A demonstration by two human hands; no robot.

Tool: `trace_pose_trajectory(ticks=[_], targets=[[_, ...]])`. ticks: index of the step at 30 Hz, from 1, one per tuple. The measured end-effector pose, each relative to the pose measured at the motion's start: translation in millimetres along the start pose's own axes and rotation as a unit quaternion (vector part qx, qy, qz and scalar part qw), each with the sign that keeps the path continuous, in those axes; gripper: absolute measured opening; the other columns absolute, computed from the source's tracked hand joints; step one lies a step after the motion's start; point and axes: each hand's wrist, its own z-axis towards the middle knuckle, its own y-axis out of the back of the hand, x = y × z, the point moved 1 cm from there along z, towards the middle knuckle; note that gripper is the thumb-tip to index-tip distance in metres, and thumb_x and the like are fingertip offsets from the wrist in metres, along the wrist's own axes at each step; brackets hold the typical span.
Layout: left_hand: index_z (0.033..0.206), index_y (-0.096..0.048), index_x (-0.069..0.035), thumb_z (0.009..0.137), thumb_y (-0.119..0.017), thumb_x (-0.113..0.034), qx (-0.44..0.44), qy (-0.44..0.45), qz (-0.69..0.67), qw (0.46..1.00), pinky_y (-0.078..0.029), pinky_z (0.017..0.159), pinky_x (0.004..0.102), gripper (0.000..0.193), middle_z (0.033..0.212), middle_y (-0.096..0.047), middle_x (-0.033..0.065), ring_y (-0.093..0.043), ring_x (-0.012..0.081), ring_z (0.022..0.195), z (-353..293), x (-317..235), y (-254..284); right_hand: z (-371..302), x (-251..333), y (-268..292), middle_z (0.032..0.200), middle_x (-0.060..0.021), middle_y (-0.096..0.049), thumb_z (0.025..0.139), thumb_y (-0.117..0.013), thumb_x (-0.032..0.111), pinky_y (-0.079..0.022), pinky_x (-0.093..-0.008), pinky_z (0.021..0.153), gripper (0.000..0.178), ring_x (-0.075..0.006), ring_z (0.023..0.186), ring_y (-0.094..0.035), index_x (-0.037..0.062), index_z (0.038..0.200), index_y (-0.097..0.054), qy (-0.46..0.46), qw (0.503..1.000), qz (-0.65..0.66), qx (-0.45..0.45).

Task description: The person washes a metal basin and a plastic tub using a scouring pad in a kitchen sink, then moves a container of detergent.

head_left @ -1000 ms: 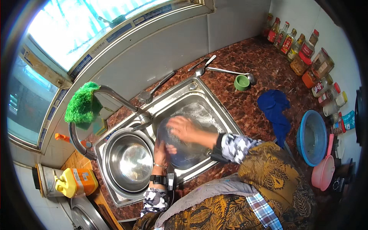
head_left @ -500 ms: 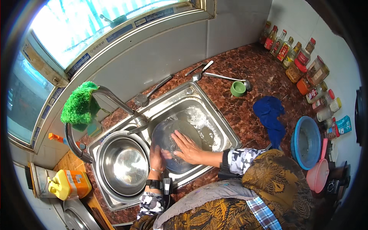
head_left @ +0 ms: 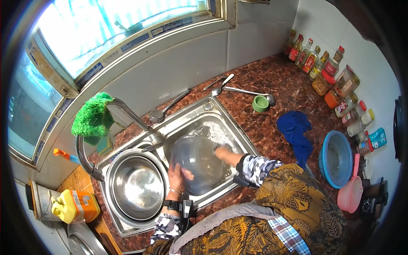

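Observation:
A see-through, rounded bowl (head_left: 197,159) is tilted inside the right basin of the steel sink (head_left: 238,140). I cannot make out whether it is a bowl or a domed lid. My left hand (head_left: 175,176) grips its left rim, with fingertips showing through the clear wall. On the far right side of the bowl is my right hand (head_left: 226,154), smeared by motion and low over the wet basin. Its fingers are partly hidden, and whether they touch the bowl is unclear. Soapy water (head_left: 216,129) lies at the basin's back.
A steel pot (head_left: 138,185) fills the left basin. The faucet (head_left: 155,138) arches over it, draped with a green cloth (head_left: 92,114). Ladle (head_left: 271,100), green cup (head_left: 260,103), blue cloth (head_left: 295,131) and blue basin (head_left: 338,159) stand to the right; jars line the wall.
My right hand has moved from the bowl's face to the right, toward its far side and the water. My left hand keeps its grip on the rim. The whole view has shifted slightly.

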Motion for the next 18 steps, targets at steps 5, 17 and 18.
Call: trace_pose_trajectory(ticks=[5, 17, 18], targets=[[0.147, -0.017, -0.012, 0.097, -0.049, -0.03, -0.019, -0.015, -0.008, 1.0, -0.052, 0.043, 0.0336, 0.061, 0.062, -0.06, 0.0132, -0.06, 0.024, 0.047, -13.2, 5.3, -30.9, -39.2, 21.9, -25.2, 0.108, -0.014, -0.066, 0.087, -0.047, 0.021, -0.051, -0.031, 0.083, 0.031, -0.0254, 0.096, -0.065, 0.0027, 0.101, -0.068, -0.013, 0.998, 0.06, 0.0], [0.146, -0.019, -0.011, 0.096, -0.051, -0.024, -0.028, -0.077, -0.028, 0.996, -0.053, 0.044, 0.034, 0.061, 0.065, -0.062, 0.0141, -0.061, 0.0233, 0.049, -23.1, -16.1, -62.1, -86.0, 79.8, 108.0, 0.137, -0.0223, -0.043, 0.095, -0.043, 0.04, -0.036, -0.0406, 0.104, 0.048, -0.037, 0.126, -0.042, 0.0095, 0.132, -0.045, 0.141, 0.838, 0.375, -0.369], [0.146, -0.019, -0.01, 0.095, -0.051, -0.025, -0.01, -0.078, -0.028, 0.997, -0.053, 0.045, 0.0336, 0.062, 0.065, -0.062, 0.0142, -0.061, 0.0231, 0.048, -26.6, -25.1, -62.7, -79.4, 68.6, 117.3, 0.135, -0.0208, -0.045, 0.093, -0.042, 0.028, -0.038, -0.0401, 0.102, 0.045, -0.0349, 0.124, -0.045, 0.0084, 0.134, -0.042, 0.094, 0.855, 0.41, -0.303]])
